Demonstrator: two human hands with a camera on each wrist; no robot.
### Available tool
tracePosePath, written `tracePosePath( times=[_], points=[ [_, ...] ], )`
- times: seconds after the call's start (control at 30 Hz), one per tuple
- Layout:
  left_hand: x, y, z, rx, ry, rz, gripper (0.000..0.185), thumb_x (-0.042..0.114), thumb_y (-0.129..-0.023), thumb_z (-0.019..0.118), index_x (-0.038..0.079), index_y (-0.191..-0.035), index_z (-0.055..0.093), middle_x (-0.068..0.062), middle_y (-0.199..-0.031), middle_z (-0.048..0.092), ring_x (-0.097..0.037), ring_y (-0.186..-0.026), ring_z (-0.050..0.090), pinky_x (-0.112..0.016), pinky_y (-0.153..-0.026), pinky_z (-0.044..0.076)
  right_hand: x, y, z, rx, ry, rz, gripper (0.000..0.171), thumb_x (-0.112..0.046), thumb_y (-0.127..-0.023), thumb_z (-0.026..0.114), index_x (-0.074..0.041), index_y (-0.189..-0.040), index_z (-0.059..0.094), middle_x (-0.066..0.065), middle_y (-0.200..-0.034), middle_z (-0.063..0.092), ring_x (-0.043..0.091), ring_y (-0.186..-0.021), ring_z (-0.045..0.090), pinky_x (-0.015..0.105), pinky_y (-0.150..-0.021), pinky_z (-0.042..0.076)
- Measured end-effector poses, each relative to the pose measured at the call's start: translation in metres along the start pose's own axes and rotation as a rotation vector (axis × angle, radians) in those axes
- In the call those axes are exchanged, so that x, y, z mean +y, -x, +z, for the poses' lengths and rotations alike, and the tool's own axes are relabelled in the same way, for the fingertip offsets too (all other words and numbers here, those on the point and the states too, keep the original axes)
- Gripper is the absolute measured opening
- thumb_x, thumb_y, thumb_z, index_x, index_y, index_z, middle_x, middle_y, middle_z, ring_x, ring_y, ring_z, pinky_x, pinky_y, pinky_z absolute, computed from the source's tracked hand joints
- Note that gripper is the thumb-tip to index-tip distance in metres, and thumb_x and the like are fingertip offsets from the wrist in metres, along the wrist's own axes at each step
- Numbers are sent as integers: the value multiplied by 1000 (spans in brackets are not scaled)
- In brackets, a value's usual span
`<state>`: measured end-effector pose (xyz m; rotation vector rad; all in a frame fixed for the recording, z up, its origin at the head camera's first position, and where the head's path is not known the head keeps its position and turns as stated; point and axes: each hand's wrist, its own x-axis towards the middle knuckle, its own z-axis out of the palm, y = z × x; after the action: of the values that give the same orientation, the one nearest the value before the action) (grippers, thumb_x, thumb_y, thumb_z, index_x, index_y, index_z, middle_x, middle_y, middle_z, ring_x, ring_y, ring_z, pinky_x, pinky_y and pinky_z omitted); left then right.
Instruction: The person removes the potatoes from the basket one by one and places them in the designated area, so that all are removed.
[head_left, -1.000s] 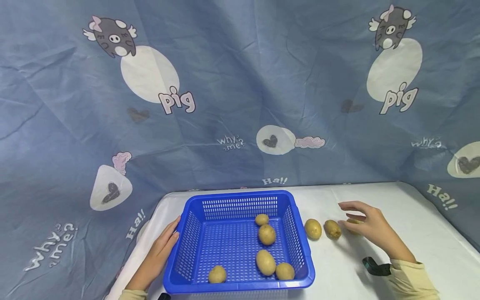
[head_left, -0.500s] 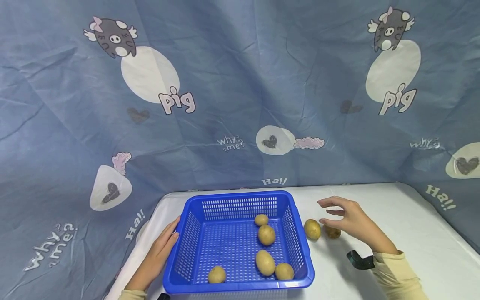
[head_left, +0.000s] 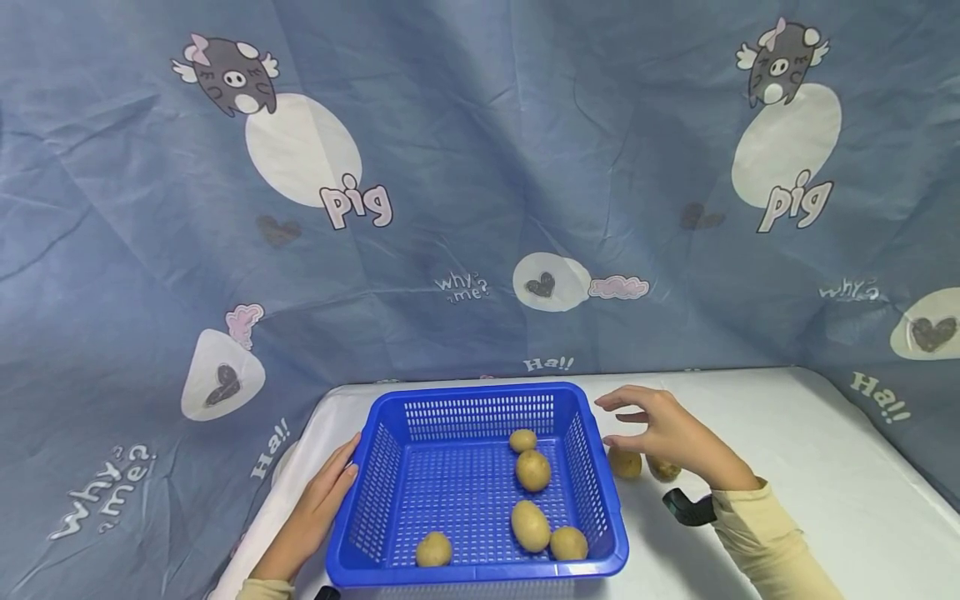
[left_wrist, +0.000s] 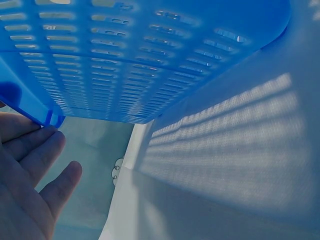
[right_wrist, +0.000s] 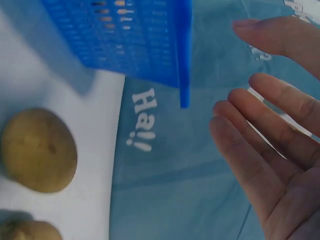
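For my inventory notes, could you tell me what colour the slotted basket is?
The basket is bright blue, shown best in the head view.

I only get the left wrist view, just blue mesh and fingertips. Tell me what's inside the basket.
Observer: Five potatoes lie on the floor of the blue basket.
Operator: Now report the right hand.
Observer: The right hand hovers open and empty, just off the basket's right rim.
Operator: Say what's near it.
Observer: Two loose potatoes lie on the white table, outside the basket and partly hidden by that hand.
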<state>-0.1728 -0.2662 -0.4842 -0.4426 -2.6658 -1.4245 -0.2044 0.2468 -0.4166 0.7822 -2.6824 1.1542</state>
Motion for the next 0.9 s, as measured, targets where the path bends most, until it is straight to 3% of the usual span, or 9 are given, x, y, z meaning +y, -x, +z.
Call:
tracePosePath(
  times=[0.4, 0.73, 0.9],
  points=[
    [1, 0, 0, 3, 5, 2, 52, 30, -113, 38, 10, -162, 34, -17, -166, 37, -46, -151, 30, 3, -107, 20, -27, -26, 10, -136, 30, -53, 44, -14, -85, 85, -1, -124, 70, 18, -125, 71, 36, -116, 68, 41, -93, 62],
    [0, 0, -1, 8, -4, 22, 52, 29, -113, 38, 10, -162, 34, -18, -165, 38, -46, -150, 31, 3, -107, 20, -44, -48, 34, -270, 66, -98, 45, -17, -84, 86, -4, -124, 70, 11, -124, 73, 32, -105, 73, 43, -91, 63],
    [1, 0, 0, -1, -4, 16, 52, 30, -114, 38, 11, -162, 34, -16, -165, 38, -45, -151, 31, 2, -108, 20, -57, -58, 46, -307, 74, -148, 43, -14, -83, 86, -5, -123, 71, 9, -124, 73, 30, -107, 72, 38, -92, 62]
  ],
)
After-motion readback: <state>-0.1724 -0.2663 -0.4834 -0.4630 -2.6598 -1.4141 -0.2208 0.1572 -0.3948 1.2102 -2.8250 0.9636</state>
